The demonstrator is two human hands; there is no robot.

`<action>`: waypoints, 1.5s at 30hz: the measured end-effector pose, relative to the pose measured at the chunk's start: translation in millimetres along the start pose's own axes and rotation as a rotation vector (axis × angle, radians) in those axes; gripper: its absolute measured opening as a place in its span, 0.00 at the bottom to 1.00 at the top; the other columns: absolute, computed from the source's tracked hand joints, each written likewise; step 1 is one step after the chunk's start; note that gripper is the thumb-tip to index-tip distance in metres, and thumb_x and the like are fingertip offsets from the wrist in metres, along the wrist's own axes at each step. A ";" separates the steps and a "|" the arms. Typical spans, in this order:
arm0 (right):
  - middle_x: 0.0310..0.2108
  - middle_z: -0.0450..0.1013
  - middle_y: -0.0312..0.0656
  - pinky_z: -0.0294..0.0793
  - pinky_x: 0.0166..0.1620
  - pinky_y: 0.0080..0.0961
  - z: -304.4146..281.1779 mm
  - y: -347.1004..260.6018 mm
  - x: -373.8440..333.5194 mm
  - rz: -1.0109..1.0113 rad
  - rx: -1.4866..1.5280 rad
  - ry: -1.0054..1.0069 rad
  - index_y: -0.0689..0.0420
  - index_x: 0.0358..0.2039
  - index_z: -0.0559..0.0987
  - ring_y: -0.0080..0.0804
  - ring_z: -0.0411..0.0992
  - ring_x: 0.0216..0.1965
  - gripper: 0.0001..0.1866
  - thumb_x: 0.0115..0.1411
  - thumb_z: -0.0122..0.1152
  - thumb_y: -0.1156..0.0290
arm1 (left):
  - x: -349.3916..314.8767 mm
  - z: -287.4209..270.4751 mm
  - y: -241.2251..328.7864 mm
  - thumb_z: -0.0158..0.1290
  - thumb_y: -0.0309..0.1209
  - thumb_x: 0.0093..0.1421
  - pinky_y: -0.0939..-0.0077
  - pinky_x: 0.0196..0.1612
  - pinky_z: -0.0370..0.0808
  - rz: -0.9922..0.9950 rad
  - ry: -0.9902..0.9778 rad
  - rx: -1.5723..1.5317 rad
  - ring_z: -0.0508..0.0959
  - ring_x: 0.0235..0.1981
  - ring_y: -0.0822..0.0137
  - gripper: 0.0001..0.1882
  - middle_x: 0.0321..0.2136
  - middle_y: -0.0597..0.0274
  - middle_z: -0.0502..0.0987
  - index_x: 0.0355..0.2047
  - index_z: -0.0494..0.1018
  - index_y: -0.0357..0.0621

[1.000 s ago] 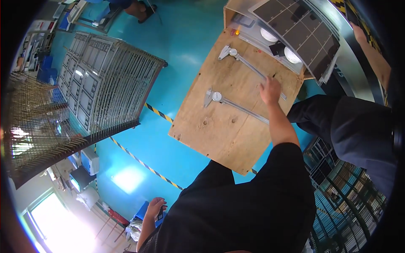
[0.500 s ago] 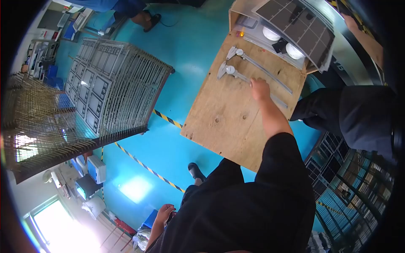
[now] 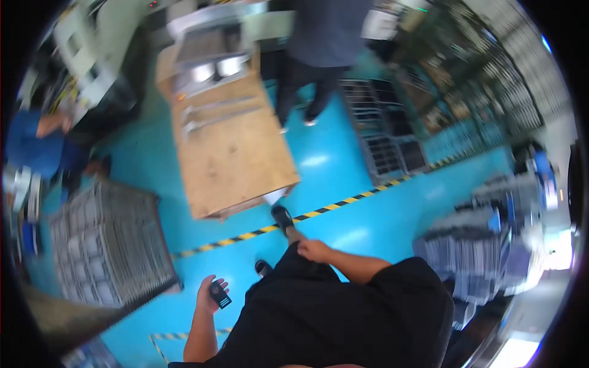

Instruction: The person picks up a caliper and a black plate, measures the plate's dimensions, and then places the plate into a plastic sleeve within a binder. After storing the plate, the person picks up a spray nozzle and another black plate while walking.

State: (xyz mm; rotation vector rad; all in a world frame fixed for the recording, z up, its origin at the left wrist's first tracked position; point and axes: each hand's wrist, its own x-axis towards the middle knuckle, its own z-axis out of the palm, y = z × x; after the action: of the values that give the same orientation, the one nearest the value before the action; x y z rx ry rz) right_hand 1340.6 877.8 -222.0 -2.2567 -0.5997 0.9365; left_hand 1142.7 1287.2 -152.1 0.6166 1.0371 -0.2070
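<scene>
Clamping a black device (image 3: pixel 220 295), long axis slanting down-right, left grip (image 3: pixel 205 295) is nearer; right grip (image 3: pixel 314 250), apart or together, I cannot tell.

And our right hand (image 3: pixel 314 250) is off the nearer caliper (image 3: pixel 224 119) now, down over our black trousers (image 3: pixel 289 267)! Our left hand (image 3: pixel 205 297) swings forward, showing its small black device (image 3: pixel 219 295) plainly, and we're farther from the wooden table (image 3: pixel 239 165), blue floor (image 3: pixel 236 259) opening between us.

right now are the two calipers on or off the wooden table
On: both calipers lie side by side on the wooden table, though blurred; the left hand and right hand are both away from them.
</scene>
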 end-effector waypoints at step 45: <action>0.35 0.76 0.39 0.76 0.35 0.21 -518.2 489.0 -665.1 0.087 1.703 1.298 0.62 0.55 0.70 0.24 0.76 0.33 0.22 0.69 0.52 0.59 | -140.1 1128.1 -757.8 0.66 0.31 0.47 0.69 0.51 0.71 0.670 -2.091 1.406 0.70 0.53 0.63 0.38 0.55 0.58 0.67 0.60 0.67 0.44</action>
State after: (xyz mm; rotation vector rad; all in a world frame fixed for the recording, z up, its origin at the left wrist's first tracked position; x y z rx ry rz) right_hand 1379.1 -59.7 41.7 -0.8219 0.7002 -0.2421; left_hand 1572.9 12.3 84.7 1.3443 -1.5386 -0.7363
